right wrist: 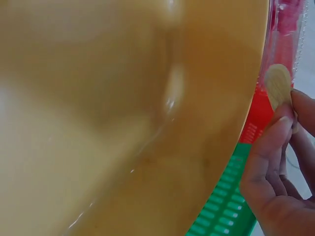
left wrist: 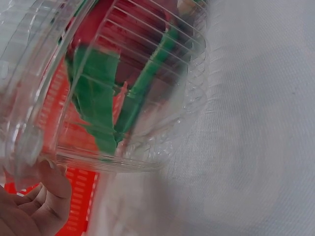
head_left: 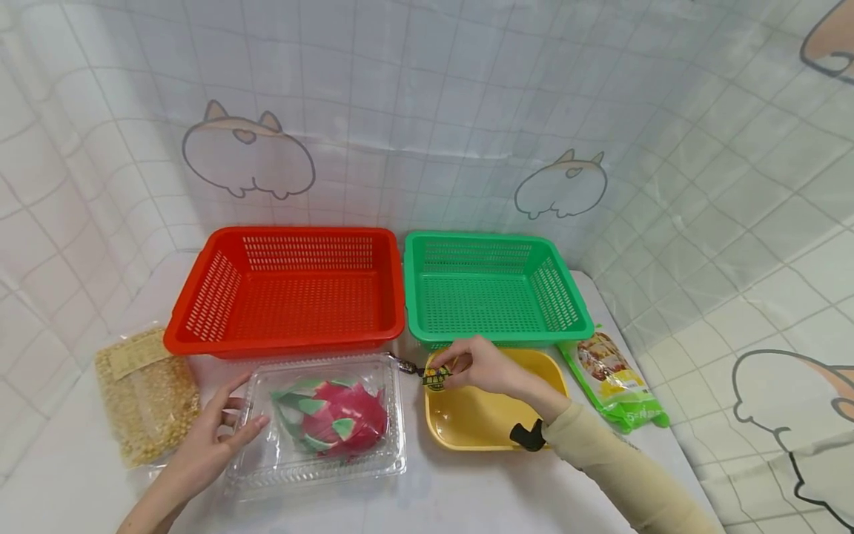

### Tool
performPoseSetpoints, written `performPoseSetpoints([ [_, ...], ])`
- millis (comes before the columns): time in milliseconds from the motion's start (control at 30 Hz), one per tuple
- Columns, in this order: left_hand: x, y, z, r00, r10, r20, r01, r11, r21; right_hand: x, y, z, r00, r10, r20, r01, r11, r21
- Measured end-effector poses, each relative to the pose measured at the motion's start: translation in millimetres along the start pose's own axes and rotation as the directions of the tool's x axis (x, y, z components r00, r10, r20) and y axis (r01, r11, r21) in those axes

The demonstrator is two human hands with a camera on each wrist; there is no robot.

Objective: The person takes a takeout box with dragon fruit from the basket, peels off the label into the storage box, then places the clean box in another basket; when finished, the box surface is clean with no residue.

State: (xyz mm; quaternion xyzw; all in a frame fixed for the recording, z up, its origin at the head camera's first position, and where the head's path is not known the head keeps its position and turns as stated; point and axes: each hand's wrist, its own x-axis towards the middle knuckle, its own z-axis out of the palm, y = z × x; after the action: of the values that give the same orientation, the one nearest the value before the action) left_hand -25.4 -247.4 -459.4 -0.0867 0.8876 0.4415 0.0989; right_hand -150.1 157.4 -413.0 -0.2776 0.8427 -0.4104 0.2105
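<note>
A clear plastic clamshell box (head_left: pixel 267 471) with a pink and green dragon fruit (head_left: pixel 343 419) inside lies before the red basket. At its left edge is my left hand (head_left: pixel 216 434), thumb over the rim and fingers bent against the side; in the left wrist view the fingertips meet the box's rim. My right hand (head_left: pixel 483 367) pinches a small round black-and-yellow label (head_left: pixel 437 379) between thumb and finger, over the left rim of a yellow tray (head_left: pixel 494 426). From the right wrist, the label's pale back (right wrist: pixel 279 84) shows.
A red basket (head_left: pixel 313 348) and a green basket (head_left: pixel 497 337) stand side by side at the back. A bag of yellow beans or kernels (head_left: pixel 156 404) lies at the left, a green food packet (head_left: pixel 617 382) at the right. A dark strip (head_left: pixel 405 365) lies between box and tray.
</note>
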Motion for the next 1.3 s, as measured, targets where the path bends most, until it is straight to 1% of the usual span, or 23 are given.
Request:
performPoseSetpoints([
  [133,0.0,-1.2,1.9,1.000,0.022,-0.013,-0.022,1.000,0.001,-4.1,6.9,-2.4,1.000,0.004,0.020,-0.003,0.999,-0.040],
  [233,-0.2,-2.3,2.2,0.999,0.033,-0.024,-0.033,0.999,0.009,-4.4,12.4,-2.7,0.999,0.029,0.033,-0.026,0.996,-0.085],
  [433,-0.9,-3.4,0.6,0.999,0.040,-0.025,-0.040,0.999,0.016,1.0,20.9,-2.7,0.998,0.056,0.039,-0.048,0.984,-0.174],
  [667,-2.1,-2.8,0.5,0.998,0.056,-0.031,-0.056,0.998,0.025,8.0,26.4,-0.5,0.997,0.054,0.055,-0.039,0.970,-0.239],
  [800,-1.5,-2.0,0.4,0.999,0.049,-0.022,-0.048,0.998,0.030,10.2,28.1,1.7,0.998,0.029,0.052,-0.011,0.947,-0.320],
  [867,-1.3,-1.7,0.3,0.999,0.042,-0.016,-0.041,0.999,0.032,10.5,29.1,2.9,0.998,0.003,0.058,0.018,0.934,-0.358],
  [1000,-1.3,-1.3,0.0,0.999,0.034,-0.008,-0.034,0.999,0.029,10.5,30.6,5.3,0.998,-0.031,0.058,0.052,0.911,-0.410],
  [1133,-1.1,-0.6,0.2,0.999,0.032,-0.006,-0.032,0.999,0.025,10.2,32.4,7.5,0.999,-0.032,0.036,0.045,0.891,-0.452],
  [1300,-1.3,-0.2,0.0,0.999,0.031,-0.007,-0.031,0.999,0.026,10.1,32.7,10.1,1.000,-0.013,0.011,0.017,0.882,-0.472],
])
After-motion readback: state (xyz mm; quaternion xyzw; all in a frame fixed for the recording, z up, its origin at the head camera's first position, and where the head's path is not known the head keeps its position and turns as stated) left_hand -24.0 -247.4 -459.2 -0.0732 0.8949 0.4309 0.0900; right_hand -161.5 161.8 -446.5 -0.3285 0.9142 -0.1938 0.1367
